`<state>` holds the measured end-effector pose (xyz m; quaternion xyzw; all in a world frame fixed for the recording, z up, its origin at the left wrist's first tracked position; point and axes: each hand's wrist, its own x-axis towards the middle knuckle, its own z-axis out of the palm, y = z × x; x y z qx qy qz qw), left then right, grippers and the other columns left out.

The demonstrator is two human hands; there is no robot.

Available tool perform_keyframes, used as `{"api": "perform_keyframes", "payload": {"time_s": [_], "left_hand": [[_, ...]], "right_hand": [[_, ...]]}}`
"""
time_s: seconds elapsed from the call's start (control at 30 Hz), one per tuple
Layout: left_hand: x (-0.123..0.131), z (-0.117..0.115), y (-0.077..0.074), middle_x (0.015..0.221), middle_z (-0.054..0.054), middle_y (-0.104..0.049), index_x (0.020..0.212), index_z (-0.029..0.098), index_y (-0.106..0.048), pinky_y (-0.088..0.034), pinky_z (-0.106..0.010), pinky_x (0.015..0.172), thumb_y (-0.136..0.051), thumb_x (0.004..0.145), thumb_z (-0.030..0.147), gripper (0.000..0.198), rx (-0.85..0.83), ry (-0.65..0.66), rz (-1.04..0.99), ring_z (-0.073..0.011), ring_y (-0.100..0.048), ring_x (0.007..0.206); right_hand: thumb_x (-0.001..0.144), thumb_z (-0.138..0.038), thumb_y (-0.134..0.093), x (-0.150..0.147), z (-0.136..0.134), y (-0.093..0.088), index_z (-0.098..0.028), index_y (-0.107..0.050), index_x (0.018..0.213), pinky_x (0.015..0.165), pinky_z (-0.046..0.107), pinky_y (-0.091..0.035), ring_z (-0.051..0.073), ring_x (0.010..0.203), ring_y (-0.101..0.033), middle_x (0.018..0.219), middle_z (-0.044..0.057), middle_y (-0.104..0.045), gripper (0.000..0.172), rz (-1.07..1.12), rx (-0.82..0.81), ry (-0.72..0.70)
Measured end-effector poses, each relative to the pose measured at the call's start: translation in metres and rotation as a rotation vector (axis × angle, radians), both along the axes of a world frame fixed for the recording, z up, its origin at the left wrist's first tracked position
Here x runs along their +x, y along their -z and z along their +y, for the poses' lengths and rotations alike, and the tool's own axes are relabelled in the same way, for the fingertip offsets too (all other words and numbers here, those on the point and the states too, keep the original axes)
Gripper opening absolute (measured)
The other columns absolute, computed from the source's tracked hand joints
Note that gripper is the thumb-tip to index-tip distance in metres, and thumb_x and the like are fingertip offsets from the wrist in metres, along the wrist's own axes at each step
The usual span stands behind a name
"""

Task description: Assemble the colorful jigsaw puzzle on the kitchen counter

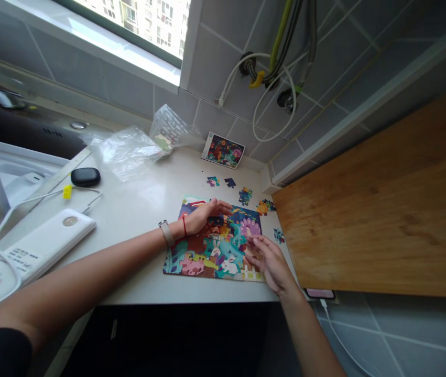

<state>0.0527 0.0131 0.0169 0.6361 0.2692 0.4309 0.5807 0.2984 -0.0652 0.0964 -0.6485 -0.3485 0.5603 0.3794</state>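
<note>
Nearest the camera, both forearms reach in over the front edge of a white counter (136,199). The right hand (270,259) lies palm down with fingers spread and relaxed, open and grasping nothing, its fingertips resting on the lower right part of a colourful jigsaw puzzle (215,246), near the white rabbits printed there. The puzzle lies flat on the counter, right at its front edge, under and between the two hands.

A little further in, the left hand (205,214) (a watch strap and a thin red cord at the wrist) rests flat across the puzzle's upper left part, fingers stretched toward the middle. A dark piece sits just under its fingertips; whether the fingers pinch it or only press on it cannot be told.

To the left, well apart from the puzzle, a white power bank (45,241) lies on the counter with a white cable (30,201) looping off it, and beyond that a small black case (85,177).

Past the puzzle's far edge, several loose puzzle pieces (245,196) are scattered near the counter's right corner, beside a wooden board (383,209) that rises on the right. Further back, crumpled clear plastic bags (136,146) lie near the wall, and a reference picture card (223,150) leans against the grey tiles (223,47) under the window (148,21).
</note>
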Motion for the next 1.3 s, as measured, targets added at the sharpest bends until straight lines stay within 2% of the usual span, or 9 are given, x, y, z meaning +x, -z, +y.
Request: {"api": "perform_keyframes", "payload": {"time_s": [0.13, 0.3, 0.4, 0.6, 0.77, 0.87, 0.97, 1.13, 1.3], "left_hand": [[-0.002, 0.005, 0.001, 0.134, -0.02, -0.071, 0.142, 0.015, -0.057, -0.048, -0.051, 0.111, 0.003, 0.101, 0.076, 0.094, -0.141, 0.045, -0.084, -0.0315, -0.067, 0.126], [-0.001, -0.006, -0.005, 0.131, -0.009, -0.075, 0.139, 0.023, -0.068, -0.044, -0.044, 0.115, -0.01, 0.104, 0.077, 0.086, 0.18, 0.149, 0.178, -0.0281, -0.066, 0.128], [-0.001, -0.009, -0.007, 0.128, -0.007, -0.077, 0.14, 0.026, -0.068, -0.043, -0.042, 0.116, -0.006, 0.106, 0.072, 0.085, 0.315, 0.176, 0.302, -0.0259, -0.065, 0.129], [0.0, -0.009, -0.003, 0.139, -0.003, -0.071, 0.138, 0.031, -0.07, -0.033, -0.048, 0.12, -0.013, 0.11, 0.061, 0.07, 0.444, 0.17, 0.475, -0.0288, -0.053, 0.143], [0.003, -0.009, -0.004, 0.138, -0.005, -0.072, 0.139, 0.029, -0.069, -0.031, -0.05, 0.121, -0.011, 0.11, 0.06, 0.072, 0.432, 0.195, 0.502, -0.0311, -0.051, 0.145], [0.004, -0.007, -0.007, 0.136, -0.005, -0.073, 0.142, 0.028, -0.068, -0.028, -0.05, 0.122, -0.006, 0.107, 0.068, 0.081, 0.363, 0.224, 0.485, -0.0316, -0.05, 0.145], [0.004, -0.004, -0.009, 0.131, -0.006, -0.076, 0.146, 0.028, -0.064, -0.032, -0.046, 0.12, -0.001, 0.102, 0.077, 0.091, 0.159, 0.266, 0.385, -0.0309, -0.055, 0.139], [-0.003, 0.013, -0.002, 0.138, -0.011, -0.071, 0.157, 0.024, -0.048, -0.03, -0.048, 0.121, -0.003, 0.091, 0.091, 0.104, -0.286, 0.413, -0.051, -0.0341, -0.053, 0.141], [-0.012, 0.031, 0.006, 0.13, -0.017, -0.074, 0.155, 0.02, -0.045, -0.023, -0.049, 0.124, -0.015, 0.086, 0.097, 0.108, -0.562, 0.238, -0.463, -0.0336, -0.052, 0.143]], "right_hand": [[0.056, -0.049, -0.097, 0.0, 0.004, 0.002, -0.024, -0.074, 0.085, 0.081, 0.033, -0.059, 0.024, 0.104, -0.069, 0.101, 0.003, -0.078, 0.045, 0.04, -0.018, 0.042], [0.055, -0.047, -0.096, -0.003, 0.006, 0.001, -0.024, -0.074, 0.083, 0.075, 0.031, -0.058, 0.024, 0.098, -0.071, 0.102, 0.004, -0.079, 0.043, 0.031, -0.033, 0.076], [0.056, -0.048, -0.095, -0.005, 0.007, 0.0, -0.024, -0.073, 0.083, 0.075, 0.032, -0.059, 0.024, 0.099, -0.071, 0.103, 0.005, -0.079, 0.042, 0.003, -0.026, 0.057], [0.058, -0.049, -0.095, -0.004, 0.009, -0.001, -0.024, -0.075, 0.086, 0.076, 0.032, -0.059, 0.023, 0.097, -0.071, 0.099, 0.004, -0.078, 0.042, -0.007, -0.04, 0.005], [0.061, -0.049, -0.094, -0.005, 0.011, -0.001, -0.024, -0.075, 0.086, 0.075, 0.032, -0.058, 0.024, 0.098, -0.071, 0.1, 0.004, -0.078, 0.04, -0.006, -0.046, 0.019], [0.062, -0.048, -0.093, -0.007, 0.011, -0.003, -0.025, -0.075, 0.085, 0.076, 0.032, -0.058, 0.023, 0.098, -0.07, 0.098, 0.003, -0.078, 0.037, -0.007, -0.04, 0.005], [0.061, -0.048, -0.094, -0.008, 0.012, -0.005, -0.024, -0.075, 0.084, 0.077, 0.031, -0.058, 0.022, 0.097, -0.068, 0.095, 0.003, -0.076, 0.038, -0.022, -0.048, -0.004], [0.062, -0.049, -0.094, -0.007, 0.015, -0.006, -0.024, -0.076, 0.084, 0.076, 0.029, -0.057, 0.021, 0.096, -0.068, 0.094, 0.002, -0.076, 0.038, -0.049, -0.066, -0.074], [0.062, -0.055, -0.094, -0.005, 0.018, -0.006, -0.022, -0.071, 0.076, 0.07, 0.028, -0.055, 0.02, 0.081, -0.069, 0.07, 0.0, -0.069, 0.043, -0.05, -0.084, -0.148]]}}
